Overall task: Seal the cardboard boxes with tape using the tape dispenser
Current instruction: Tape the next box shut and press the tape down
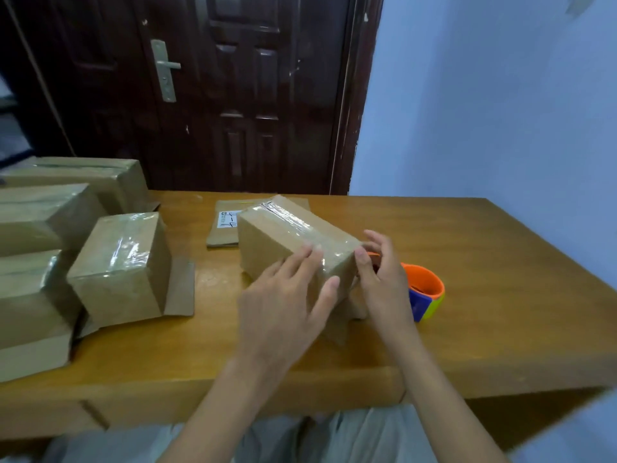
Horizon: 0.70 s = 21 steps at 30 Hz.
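Note:
A brown cardboard box [273, 242] stands on the wooden table [484, 295], with a strip of clear tape along its top. My left hand [283, 302] lies flat over the box's near end, its straight fingers pressing the tape down. At the box's right corner, the thumb and fingers of my right hand [384, 279] touch the edge. Just behind my right hand sits the tape dispenser [425, 290], orange with blue and yellow parts, partly hidden and held by neither hand.
Several taped cardboard boxes [123, 262] are stacked on the table's left side. A flat folded box with a white label [227, 222] lies behind the box under my hands. A dark wooden door and a blue wall stand beyond the table.

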### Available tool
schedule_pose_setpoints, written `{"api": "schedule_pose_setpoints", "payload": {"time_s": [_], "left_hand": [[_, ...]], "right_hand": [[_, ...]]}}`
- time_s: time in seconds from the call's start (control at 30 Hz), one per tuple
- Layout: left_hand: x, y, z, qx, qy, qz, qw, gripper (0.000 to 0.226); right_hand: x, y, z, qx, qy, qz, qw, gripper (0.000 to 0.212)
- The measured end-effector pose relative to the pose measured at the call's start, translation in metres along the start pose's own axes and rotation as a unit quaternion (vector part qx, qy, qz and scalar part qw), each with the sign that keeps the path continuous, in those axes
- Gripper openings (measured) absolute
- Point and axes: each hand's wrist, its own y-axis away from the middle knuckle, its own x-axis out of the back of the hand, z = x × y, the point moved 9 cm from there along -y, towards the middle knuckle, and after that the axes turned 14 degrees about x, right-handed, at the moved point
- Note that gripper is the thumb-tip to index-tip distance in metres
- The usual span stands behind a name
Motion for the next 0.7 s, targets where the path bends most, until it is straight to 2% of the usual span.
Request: {"api": "schedule_pose_setpoints", "payload": {"time_s": [0.03,0.1,0.13,0.2,0.27,0.33,0.4,0.5,0.6,0.7], "left_hand": [[0.002,0.002,0.006,-0.017,0.017,-0.012,1.0,0.045],[0.022,-0.009,0.005,-0.034,0.089,0.0,0.995,0.037],[0.036,-0.023,-0.004,-0.028,0.104,0.037,0.994,0.032],[0.051,-0.062,-0.039,0.035,0.073,0.088,0.993,0.028],[0.036,-0.099,-0.083,0.134,0.084,0.019,0.987,0.037],[0.006,-0.105,-0.108,0.221,0.145,-0.11,0.958,0.043],[0.002,-0.089,-0.111,0.244,0.144,-0.119,0.952,0.041],[0.03,-0.051,-0.098,0.249,0.13,-0.042,0.959,0.031],[0.048,-0.013,-0.078,0.216,0.107,-0.04,0.97,0.027],[0.061,0.012,-0.063,0.176,-0.008,-0.04,0.983,0.021]], "right_hand": [[0.008,-0.004,-0.003,0.012,0.036,0.034,0.999,0.025],[0.011,-0.01,-0.009,0.018,0.059,0.048,0.997,0.014],[0.008,-0.012,-0.013,0.014,0.052,0.037,0.998,0.016],[0.0,-0.012,-0.02,-0.002,0.036,-0.003,0.999,0.028],[-0.01,-0.008,-0.025,-0.021,0.026,-0.041,0.999,0.047],[-0.018,-0.004,-0.031,-0.041,0.029,-0.065,0.997,0.07],[-0.021,-0.003,-0.034,-0.051,0.064,-0.088,0.993,0.078],[-0.015,-0.011,-0.035,-0.057,0.075,-0.085,0.992,0.063],[-0.016,-0.029,-0.031,-0.068,0.04,-0.114,0.99,0.039],[-0.032,-0.048,-0.026,-0.089,-0.015,-0.146,0.985,0.026]]}}
